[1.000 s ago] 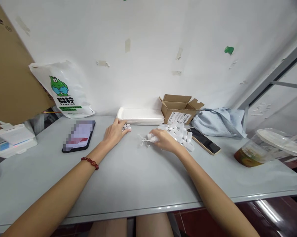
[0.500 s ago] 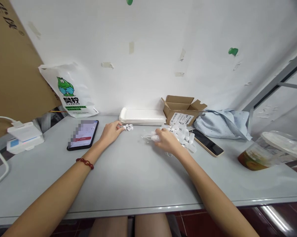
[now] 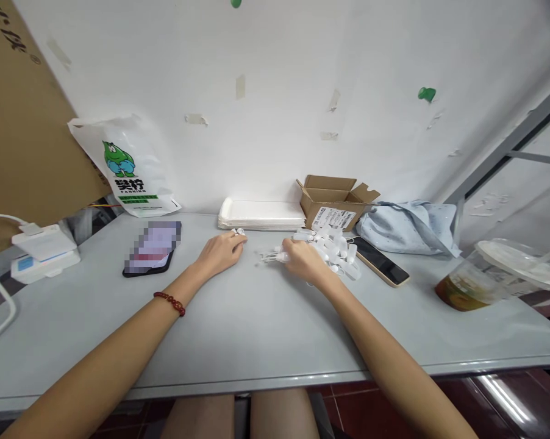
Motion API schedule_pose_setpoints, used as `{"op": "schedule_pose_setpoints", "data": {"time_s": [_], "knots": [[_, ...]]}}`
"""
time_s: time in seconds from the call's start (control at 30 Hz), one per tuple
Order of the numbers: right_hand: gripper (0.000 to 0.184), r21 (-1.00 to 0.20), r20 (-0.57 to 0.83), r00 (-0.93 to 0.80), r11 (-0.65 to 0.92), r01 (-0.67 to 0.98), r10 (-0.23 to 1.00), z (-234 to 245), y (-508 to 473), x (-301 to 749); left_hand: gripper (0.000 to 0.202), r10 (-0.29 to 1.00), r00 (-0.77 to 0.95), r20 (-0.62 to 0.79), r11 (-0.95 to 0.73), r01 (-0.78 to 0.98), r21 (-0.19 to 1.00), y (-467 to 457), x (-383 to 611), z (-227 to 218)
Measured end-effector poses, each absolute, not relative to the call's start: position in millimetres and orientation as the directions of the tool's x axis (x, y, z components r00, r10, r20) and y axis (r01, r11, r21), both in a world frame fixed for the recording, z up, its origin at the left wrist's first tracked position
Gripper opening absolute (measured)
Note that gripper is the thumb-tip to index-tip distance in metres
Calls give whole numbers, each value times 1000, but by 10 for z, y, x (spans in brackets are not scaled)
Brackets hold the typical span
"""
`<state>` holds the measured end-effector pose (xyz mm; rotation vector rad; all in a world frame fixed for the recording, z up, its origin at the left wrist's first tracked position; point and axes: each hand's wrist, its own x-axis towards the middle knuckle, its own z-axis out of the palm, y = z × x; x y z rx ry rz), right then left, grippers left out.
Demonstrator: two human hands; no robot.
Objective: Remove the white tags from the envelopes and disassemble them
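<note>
On the table just left of the middle, my left hand (image 3: 220, 252) curls its fingers over a few small white caps (image 3: 239, 231), most of them hidden under it. A red bead bracelet circles that wrist. My right hand (image 3: 303, 259) is closed around translucent plastic pieces with thin white loops (image 3: 269, 257), which stick out to the left of its fingers. Behind and beside this hand spreads a heap of small translucent plastic tubes (image 3: 332, 247); some have white ends. The right palm hides part of the heap.
A stack of white padded envelopes (image 3: 263, 213) and an open cardboard box (image 3: 332, 201) stand against the wall. Phones lie at left (image 3: 152, 249) and right (image 3: 380, 262). A drink cup (image 3: 467, 292), blue pouch (image 3: 410, 228), white bag (image 3: 128, 167) and white charger (image 3: 46, 253) surround them.
My left hand has slid right and now covers most of the white caps. My right hand stays beside the heap, still holding the looped pieces. The view has shifted slightly.
</note>
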<state>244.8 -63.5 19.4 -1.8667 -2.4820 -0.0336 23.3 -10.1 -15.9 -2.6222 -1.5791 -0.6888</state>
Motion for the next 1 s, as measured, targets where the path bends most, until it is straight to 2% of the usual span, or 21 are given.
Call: {"op": "schedule_pose_setpoints", "data": {"time_s": [0.1,0.23,0.47,0.57,0.63,0.7,0.8,0.87,0.93,1.0], "knots": [[23,-13,50,-277,278,960,959,188,-640,2429,40,877,378,296,-438,882,173,-106,246,-155],[24,-33,78,-281,284,958,956,139,-613,2435,43,897,338,285,-400,894,200,-66,221,-170],[23,-75,103,-281,289,954,954,129,-592,2462,35,874,340,348,-461,808,368,-11,128,-189],[25,-71,128,-283,293,953,951,162,-608,2469,38,888,278,366,-431,780,453,-60,133,-130],[26,-54,159,-285,297,953,945,176,-614,2468,41,878,238,415,-439,745,502,-128,177,-70],[24,-28,198,-293,305,952,935,176,-613,2460,40,838,269,475,-517,671,532,-220,260,-8],[20,22,237,-324,329,944,916,159,-613,2436,58,754,447,482,-656,556,510,-378,442,47],[17,54,242,-355,352,934,903,146,-621,2414,67,751,504,425,-660,589,467,-468,568,41],[17,83,247,-384,375,923,890,138,-638,2387,62,775,521,356,-632,648,426,-527,666,13],[18,110,259,-407,392,913,876,134,-657,2360,38,793,538,286,-609,699,375,-555,719,-13]]}}
